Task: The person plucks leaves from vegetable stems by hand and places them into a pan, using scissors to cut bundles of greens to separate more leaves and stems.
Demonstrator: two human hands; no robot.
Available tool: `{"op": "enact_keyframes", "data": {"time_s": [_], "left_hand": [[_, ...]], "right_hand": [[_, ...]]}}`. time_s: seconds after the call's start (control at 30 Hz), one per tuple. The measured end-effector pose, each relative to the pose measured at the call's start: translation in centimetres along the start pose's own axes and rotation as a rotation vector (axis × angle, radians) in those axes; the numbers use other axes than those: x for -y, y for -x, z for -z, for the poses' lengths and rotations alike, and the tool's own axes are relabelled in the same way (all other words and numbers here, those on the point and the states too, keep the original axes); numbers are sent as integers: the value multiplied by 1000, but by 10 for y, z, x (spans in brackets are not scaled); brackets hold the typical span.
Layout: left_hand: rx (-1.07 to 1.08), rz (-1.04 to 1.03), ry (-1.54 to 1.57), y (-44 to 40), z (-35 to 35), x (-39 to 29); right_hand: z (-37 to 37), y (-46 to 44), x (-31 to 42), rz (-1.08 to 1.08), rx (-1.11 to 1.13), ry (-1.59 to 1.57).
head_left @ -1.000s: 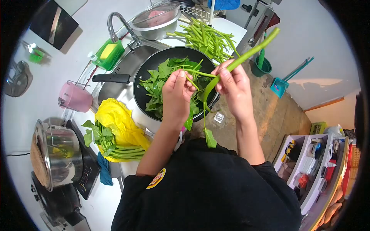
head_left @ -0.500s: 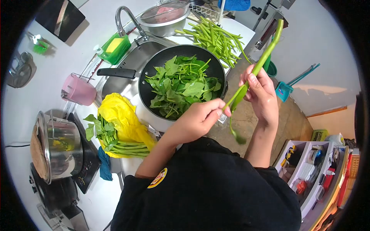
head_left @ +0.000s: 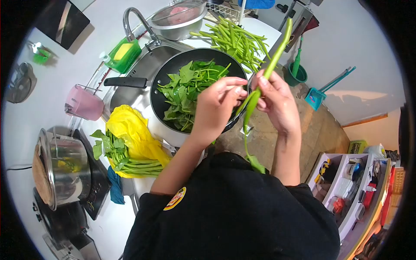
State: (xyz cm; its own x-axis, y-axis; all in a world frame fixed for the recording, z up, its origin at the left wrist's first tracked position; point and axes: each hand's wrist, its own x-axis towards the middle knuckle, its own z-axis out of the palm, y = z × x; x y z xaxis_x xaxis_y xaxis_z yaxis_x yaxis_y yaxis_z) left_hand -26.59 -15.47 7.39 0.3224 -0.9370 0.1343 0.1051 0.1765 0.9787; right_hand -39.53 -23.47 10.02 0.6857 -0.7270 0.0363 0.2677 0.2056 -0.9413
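Leaves lie in the pan, a leafy bunch waits untouched, the right hand clamps a stem, and the left hand has an unclear grip.

Sink: steel, in white counter | left wall, left of sink: white | floor, right of sink: brown-grey, mottled | right wall, beyond floor from sink: pale, warm light streak | shelf, lower right of sink: lilac dividers
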Motion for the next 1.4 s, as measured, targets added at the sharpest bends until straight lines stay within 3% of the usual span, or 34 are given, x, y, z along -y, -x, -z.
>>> {"op": "enact_keyframes", "data": {"time_s": [0.2,0.33,0.47,0.67,0.77,0.83,0.97,1.0,1.03,1.1,1.2,1.3,1.4], "left_hand": [[-44,109,-14,1,-3,23],[-104,42,2,3,-2,30],[-150,6,-169,1,4,26],[-299,-195,-161,-2,-1,35],[-328,-187,-313,-1,1,31],[-318,-52,-49,-8,13,29],[-405,-143,-172,-13,41,21],[-433,-323,-502,-17,52,19],[-453,-508,-832,-20,63,17],[-447,-447,-918,-18,69,12],[-503,-491,-1062,-13,65,6],[-213,-163,-580,3,39,-12],[84,122,-494,19,20,-17]], "right_hand": [[-3,-10,-23,62,-236,379],[-5,-11,-29,73,-270,507],[-16,-10,-35,200,-281,527],[-36,-7,-43,520,-299,771],[-37,-4,-43,650,-283,824],[-39,3,-42,800,-246,867],[-33,3,-36,515,-322,652],[-32,1,-27,330,-322,310],[-21,-8,-29,334,-308,64],[-4,-15,-20,316,-267,-271],[17,-16,-14,349,-175,-432],[27,-19,-11,370,-171,-526],[33,-20,-7,406,-212,-576]]}}
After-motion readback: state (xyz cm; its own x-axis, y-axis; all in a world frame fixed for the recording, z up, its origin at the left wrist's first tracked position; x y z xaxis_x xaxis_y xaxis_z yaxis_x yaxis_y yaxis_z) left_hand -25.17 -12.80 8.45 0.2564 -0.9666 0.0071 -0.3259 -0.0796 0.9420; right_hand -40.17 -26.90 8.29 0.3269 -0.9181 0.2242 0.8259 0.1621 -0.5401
